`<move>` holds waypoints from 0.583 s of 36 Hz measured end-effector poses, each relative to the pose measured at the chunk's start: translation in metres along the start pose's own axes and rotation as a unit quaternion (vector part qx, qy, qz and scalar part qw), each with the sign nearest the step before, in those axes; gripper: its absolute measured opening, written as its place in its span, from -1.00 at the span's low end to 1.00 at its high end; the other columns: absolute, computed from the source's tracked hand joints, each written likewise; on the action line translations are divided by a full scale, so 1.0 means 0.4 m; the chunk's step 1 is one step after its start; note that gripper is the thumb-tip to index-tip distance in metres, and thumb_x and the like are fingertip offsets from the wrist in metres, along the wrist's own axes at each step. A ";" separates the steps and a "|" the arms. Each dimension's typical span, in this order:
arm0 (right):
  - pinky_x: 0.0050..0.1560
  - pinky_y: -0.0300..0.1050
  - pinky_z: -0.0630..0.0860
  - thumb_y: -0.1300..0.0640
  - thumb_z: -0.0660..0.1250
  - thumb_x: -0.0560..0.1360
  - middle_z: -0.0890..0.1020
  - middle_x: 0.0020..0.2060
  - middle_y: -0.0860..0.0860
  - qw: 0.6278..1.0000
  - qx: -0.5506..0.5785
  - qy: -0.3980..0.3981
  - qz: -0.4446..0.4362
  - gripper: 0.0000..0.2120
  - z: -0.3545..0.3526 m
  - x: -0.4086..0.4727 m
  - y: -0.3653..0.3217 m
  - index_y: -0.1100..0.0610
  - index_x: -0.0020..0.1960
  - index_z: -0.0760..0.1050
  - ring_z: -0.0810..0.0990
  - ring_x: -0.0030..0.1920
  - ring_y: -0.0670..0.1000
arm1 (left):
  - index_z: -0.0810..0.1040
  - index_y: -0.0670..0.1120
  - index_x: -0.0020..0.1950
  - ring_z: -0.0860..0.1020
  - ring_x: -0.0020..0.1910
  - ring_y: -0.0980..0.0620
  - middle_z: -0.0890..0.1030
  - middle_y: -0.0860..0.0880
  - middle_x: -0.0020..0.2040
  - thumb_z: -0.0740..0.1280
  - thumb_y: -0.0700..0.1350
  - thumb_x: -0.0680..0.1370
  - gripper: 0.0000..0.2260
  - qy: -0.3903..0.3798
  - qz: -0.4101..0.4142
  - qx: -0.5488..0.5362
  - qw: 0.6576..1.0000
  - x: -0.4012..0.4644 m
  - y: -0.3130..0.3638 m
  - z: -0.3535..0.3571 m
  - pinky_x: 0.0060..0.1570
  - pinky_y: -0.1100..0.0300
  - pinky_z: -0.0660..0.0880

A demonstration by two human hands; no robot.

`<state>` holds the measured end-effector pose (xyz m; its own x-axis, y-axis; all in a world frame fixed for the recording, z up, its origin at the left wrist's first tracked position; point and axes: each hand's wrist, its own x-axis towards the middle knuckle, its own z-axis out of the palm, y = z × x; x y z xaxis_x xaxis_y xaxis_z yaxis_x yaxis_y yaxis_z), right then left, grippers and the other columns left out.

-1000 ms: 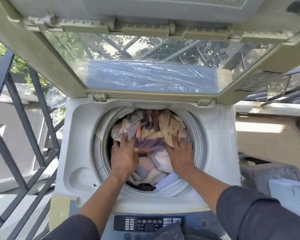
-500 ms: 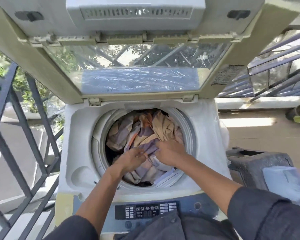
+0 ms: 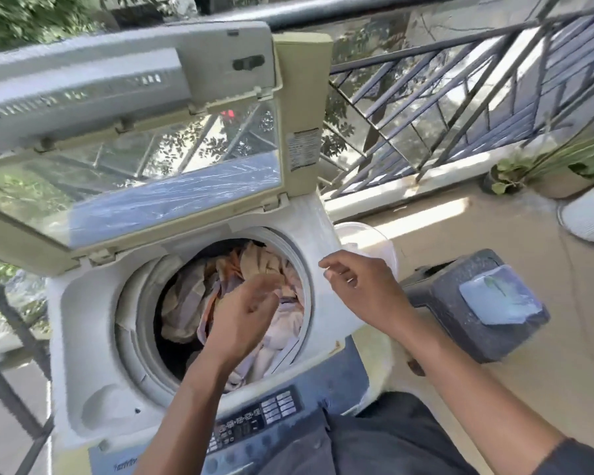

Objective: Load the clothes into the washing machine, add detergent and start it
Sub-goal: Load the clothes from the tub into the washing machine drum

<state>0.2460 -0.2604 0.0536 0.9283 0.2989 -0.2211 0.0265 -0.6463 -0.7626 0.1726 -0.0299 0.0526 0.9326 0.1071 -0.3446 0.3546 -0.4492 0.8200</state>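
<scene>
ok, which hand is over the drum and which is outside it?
The left hand hovers over the clothes in the drum; the right hand is past the rim, toward the white bucket.

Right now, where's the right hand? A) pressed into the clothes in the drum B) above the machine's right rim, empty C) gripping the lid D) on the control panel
B: the right hand hangs open and empty above the washing machine's right rim, outside the drum, while the left hand is over the clothes.
</scene>
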 end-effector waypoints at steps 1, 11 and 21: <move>0.03 -0.01 0.65 -0.02 0.36 0.58 0.68 -0.12 -0.30 1.000 0.009 0.023 0.008 -0.82 -0.022 -0.005 0.012 -0.23 0.15 0.59 0.65 -0.08 -0.22 | 0.66 0.14 0.28 0.66 0.16 0.20 0.70 0.24 0.18 0.33 -0.08 0.69 -0.78 0.000 0.016 0.006 1.000 0.011 0.022 0.012 0.18 0.07 0.61; -0.01 -0.10 0.64 0.07 0.39 0.59 0.69 -0.12 -0.16 0.989 -0.015 0.076 0.125 -0.86 -0.201 -0.016 0.216 -0.09 0.10 0.68 0.66 -0.14 -0.15 | 0.68 0.14 0.19 0.69 0.10 0.21 0.74 0.21 0.09 0.36 -0.07 0.68 -0.84 -0.054 0.087 -0.005 0.995 0.182 0.192 0.174 0.17 0.09 0.63; -0.28 -0.29 0.33 0.08 0.33 0.58 0.59 -0.19 -0.13 0.981 -0.046 -0.024 0.189 -0.90 -0.259 0.166 0.471 -0.13 -0.03 0.55 0.57 -0.12 -0.01 | 0.67 0.18 0.14 0.66 -0.07 0.21 0.72 0.17 0.01 0.38 -0.04 0.66 -0.86 -0.143 0.024 0.069 0.987 0.396 0.287 0.379 -0.02 0.24 0.58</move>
<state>0.3510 -0.4351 -0.0421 0.8595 0.0575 -0.5078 -0.2803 -0.7779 -0.5625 0.3509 -0.1989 0.0227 0.8843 -0.1624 -0.4377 0.2798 -0.5663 0.7753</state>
